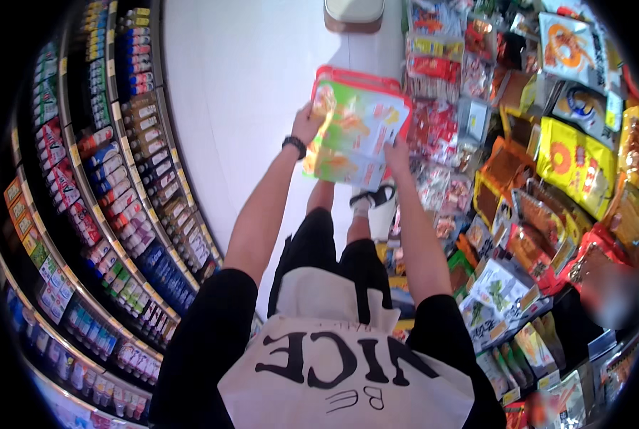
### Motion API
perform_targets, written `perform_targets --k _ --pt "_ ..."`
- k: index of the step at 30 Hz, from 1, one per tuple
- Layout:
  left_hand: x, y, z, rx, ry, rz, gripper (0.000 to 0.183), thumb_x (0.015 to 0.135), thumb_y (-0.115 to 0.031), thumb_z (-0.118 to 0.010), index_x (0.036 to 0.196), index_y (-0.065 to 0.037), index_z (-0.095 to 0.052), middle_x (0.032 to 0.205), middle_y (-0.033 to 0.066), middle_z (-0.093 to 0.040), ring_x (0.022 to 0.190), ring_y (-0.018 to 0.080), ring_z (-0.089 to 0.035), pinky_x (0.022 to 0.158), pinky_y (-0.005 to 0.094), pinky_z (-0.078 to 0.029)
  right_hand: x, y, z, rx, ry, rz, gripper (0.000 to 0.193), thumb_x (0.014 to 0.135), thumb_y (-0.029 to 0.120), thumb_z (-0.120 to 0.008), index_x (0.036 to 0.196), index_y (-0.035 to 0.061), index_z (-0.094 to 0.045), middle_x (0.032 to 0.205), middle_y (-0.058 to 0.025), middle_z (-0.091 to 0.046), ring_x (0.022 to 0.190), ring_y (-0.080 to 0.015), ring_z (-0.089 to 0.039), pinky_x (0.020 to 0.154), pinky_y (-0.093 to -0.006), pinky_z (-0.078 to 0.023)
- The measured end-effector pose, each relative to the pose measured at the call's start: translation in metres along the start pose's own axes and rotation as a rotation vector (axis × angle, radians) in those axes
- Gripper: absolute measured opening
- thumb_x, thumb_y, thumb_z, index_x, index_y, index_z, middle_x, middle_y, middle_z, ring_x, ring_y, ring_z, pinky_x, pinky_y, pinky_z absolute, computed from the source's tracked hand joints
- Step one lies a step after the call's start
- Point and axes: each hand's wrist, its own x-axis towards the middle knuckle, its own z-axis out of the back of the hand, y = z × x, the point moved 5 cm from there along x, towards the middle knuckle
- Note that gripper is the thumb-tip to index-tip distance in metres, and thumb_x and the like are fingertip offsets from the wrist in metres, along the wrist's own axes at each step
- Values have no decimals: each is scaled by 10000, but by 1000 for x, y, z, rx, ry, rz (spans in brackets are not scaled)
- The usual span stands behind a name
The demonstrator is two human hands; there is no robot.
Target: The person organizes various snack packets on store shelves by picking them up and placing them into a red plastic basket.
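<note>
Holding the flat green-and-white food package (pixel 359 127), you have your left hand (pixel 307 124) at its left edge, your right hand (pixel 398 154), nearer your body, at its right.

Bright floor (pixel 226 93); bowed, dark edges.

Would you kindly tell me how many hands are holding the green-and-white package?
2: the left hand at the left edge of the package, and the right hand at its right edge. Some fingers may be hidden behind it.
</note>
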Motion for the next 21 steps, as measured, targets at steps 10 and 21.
perform_targets --k 10,21 --pt "-30 16 6 359 -152 -6 579 788 -270 -615 1255 9 -416 1181 233 -493 1107 315 -478 928 372 -386 -53 -34 50 -21 -112 -205 295 793 132 -536 1048 -17 -533 866 -124 -596 738 -202 -586 696 -302 -463" --pt "-94 50 4 427 42 92 392 805 -187 -545 1159 -22 -508 996 174 -625 929 262 -603 813 332 -465 -212 -105 109 318 -51 -557 205 865 160 -490 1043 62 -518 909 -75 -590 760 -163 -589 623 -280 -482"
